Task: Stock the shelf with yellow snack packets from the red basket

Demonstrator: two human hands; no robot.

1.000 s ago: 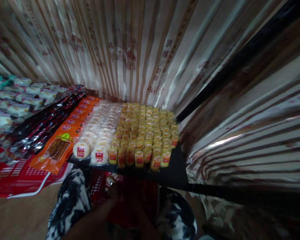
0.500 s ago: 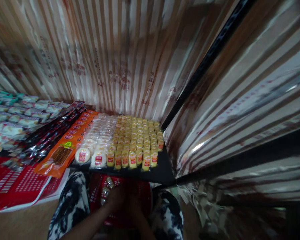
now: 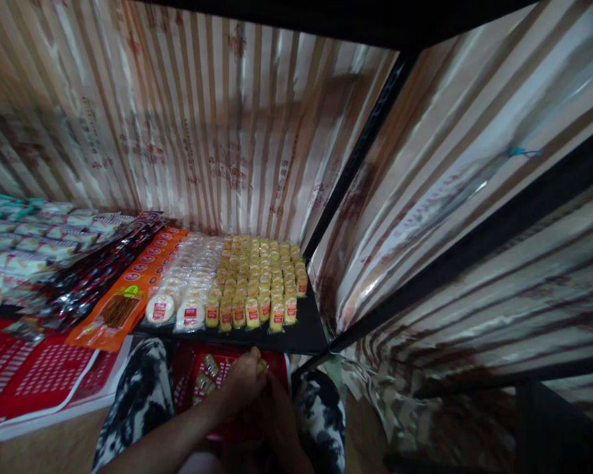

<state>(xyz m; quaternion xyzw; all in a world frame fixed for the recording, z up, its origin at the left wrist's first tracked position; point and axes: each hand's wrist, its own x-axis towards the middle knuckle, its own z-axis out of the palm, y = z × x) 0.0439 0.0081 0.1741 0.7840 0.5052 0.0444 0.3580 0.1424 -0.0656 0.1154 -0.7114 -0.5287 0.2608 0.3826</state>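
Note:
My left hand (image 3: 244, 380) is closed, with a small yellow wrapped snack (image 3: 261, 366) showing at its fingertips. Right against it, my right hand (image 3: 273, 398) appears closed in the shadow; its fingers and anything in them are too dark to make out. Both are over a red basket (image 3: 182, 359) between my knees, below the shelf edge. Several small wrapped snacks (image 3: 211, 365) lie in the basket's left part. Just beyond, rows of yellow wrapped snacks (image 3: 252, 313) with red labels stand on the black shelf (image 3: 306, 329).
Left of the yellow rows are round white packaged crackers (image 3: 161, 308), an orange snack bag (image 3: 121, 313), dark shiny packets (image 3: 86, 283) and white packets (image 3: 24, 253). Another red basket (image 3: 44, 372) sits at lower left. A black post (image 3: 356, 158) and striped sheeting (image 3: 237, 118) bound the shelf.
The view has shifted, so the shelf goods sit slightly further left and more of the black frame shows. My hands have risen toward the shelf edge, and a yellow snack now shows between them.

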